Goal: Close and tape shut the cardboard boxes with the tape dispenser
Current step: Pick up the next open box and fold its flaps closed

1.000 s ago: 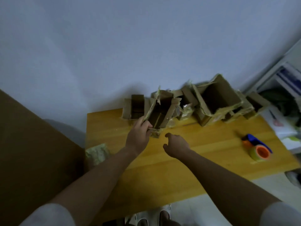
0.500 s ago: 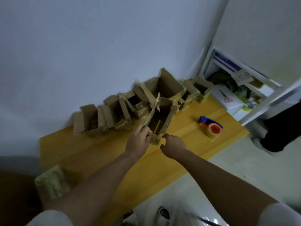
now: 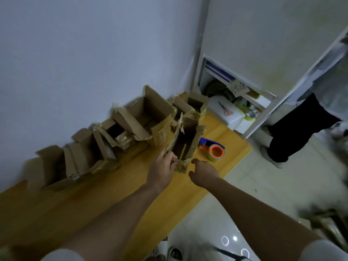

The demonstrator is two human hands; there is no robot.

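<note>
Our left fingers (image 3: 172,159) were curled round the near lower flap of the small cardboard box (image 3: 185,143), pinching it at its edge, just as they had been half a second before; the left hand (image 3: 162,171) had kept its grasp while the view swung. Our right hand (image 3: 203,171) hung just beside the box's lower corner with its fingers loosely bent inward and holding nothing, close to the cardboard but, as far as we could see, not touching it, much as it had hung earlier. The box itself was open, its torn flaps standing up, and it was lifted slightly toward us in front of the row of open boxes (image 3: 105,140) that stood along the wall on the yellow table (image 3: 79,202). The tape dispenser (image 3: 213,150), blue-handled with an orange roll, lay on the table just beyond and to the right of the held box, untouched and in the same spot as before. What had changed most was our view: it had turned further right, so that the white shelf unit (image 3: 243,110) showed more fully, and another person's dark trouser leg (image 3: 299,127) stood on the tiled floor (image 3: 263,189) beside it.
</note>
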